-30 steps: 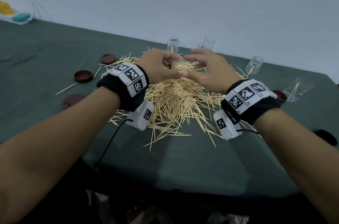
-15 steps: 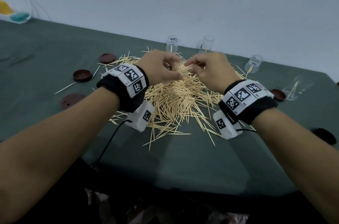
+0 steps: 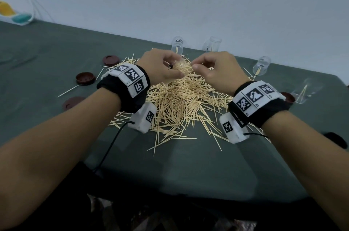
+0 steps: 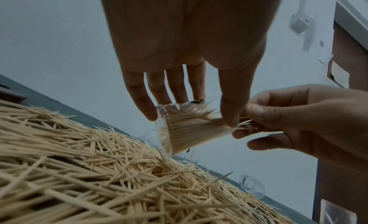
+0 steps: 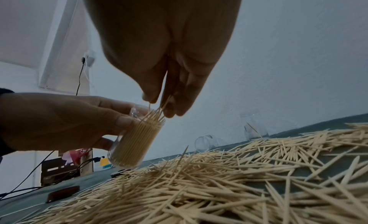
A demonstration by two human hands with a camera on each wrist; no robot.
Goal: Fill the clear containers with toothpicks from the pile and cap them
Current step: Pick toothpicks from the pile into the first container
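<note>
A big pile of toothpicks lies on the dark green table. My left hand grips a clear container, tilted and packed with toothpicks, just above the pile. My right hand pinches a few toothpicks at the container's mouth. In the left wrist view the container lies between my left fingers and thumb, and the right hand's fingers meet its open end.
Clear containers, each with a toothpick or two, stand or lie at the back. Dark brown caps lie left of the pile and one at the right.
My right hand closed from flat over the pile into a pinch on toothpicks and rose to the container's mouth. The left hand has kept hold of the container.
</note>
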